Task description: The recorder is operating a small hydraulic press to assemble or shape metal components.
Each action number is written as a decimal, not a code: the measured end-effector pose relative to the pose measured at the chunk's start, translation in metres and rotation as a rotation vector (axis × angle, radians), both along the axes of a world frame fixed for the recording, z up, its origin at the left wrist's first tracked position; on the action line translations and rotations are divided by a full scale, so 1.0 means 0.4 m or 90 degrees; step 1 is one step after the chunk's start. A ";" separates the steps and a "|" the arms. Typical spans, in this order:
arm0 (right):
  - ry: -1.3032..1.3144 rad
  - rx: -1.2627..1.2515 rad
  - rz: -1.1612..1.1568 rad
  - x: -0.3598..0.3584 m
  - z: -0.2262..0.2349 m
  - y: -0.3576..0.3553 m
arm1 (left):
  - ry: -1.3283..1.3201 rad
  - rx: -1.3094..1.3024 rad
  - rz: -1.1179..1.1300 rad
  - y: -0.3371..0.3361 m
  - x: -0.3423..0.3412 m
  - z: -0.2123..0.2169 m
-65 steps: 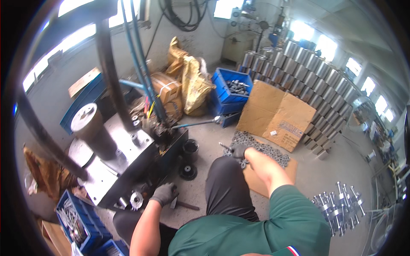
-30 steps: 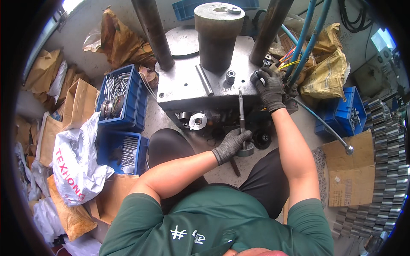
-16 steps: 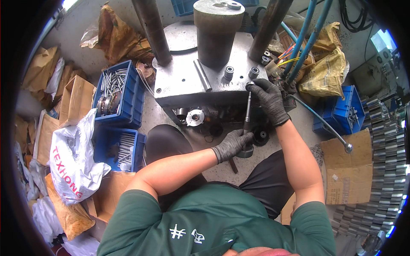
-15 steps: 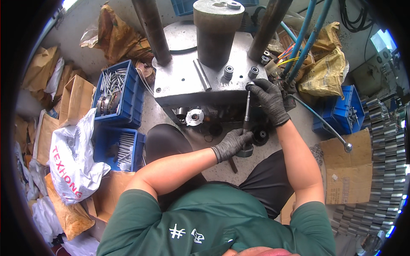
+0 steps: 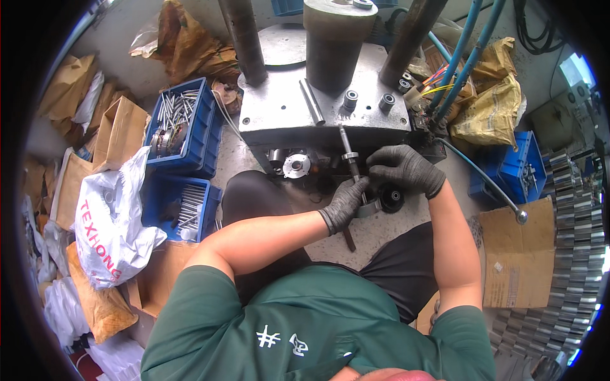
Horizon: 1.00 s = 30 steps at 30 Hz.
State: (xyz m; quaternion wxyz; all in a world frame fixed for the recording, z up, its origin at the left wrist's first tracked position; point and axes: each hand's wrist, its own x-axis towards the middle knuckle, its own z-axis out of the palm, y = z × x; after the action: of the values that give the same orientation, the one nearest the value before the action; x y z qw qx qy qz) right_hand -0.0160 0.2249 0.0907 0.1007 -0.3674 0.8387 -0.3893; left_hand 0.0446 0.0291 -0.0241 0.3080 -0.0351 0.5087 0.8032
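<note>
My left hand (image 5: 346,205), in a dark grey glove, is closed around a metal shaft (image 5: 354,170) that points up and away. A bearing-like ring (image 5: 350,155) sits around the shaft, above that hand. Below the fist shows a wide grey round part (image 5: 368,209); whether it joins the shaft is hidden. My gloved right hand (image 5: 410,170) is just right of the shaft, fingers loosely bent and nothing visible in them. Two bearings (image 5: 350,100) (image 5: 387,102) and a plain steel rod (image 5: 311,101) lie on the press's metal plate (image 5: 273,111) ahead.
A thick press cylinder (image 5: 330,57) stands between two dark columns. Blue bins (image 5: 206,136) with rods and parts are at left, beside a white plastic bag (image 5: 114,222). A ball-ended lever (image 5: 521,217) juts out at right, near cardboard (image 5: 518,254) and stacked metal parts (image 5: 578,254).
The ring that was in my right fingers at the shaft's tip now sits lower on the shaft. My right hand has drawn back toward me, and the shaft has tilted left.
</note>
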 end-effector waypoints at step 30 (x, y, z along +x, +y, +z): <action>-0.172 0.155 -0.144 -0.001 -0.054 0.093 | 0.055 -0.140 0.125 -0.054 -0.094 0.033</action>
State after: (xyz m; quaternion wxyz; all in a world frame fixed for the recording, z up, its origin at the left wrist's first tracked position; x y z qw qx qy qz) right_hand -0.0162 0.2620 0.0690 0.2118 -0.2007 0.8943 -0.3393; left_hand 0.0070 0.0073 -0.0107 0.1998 -0.0837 0.6007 0.7696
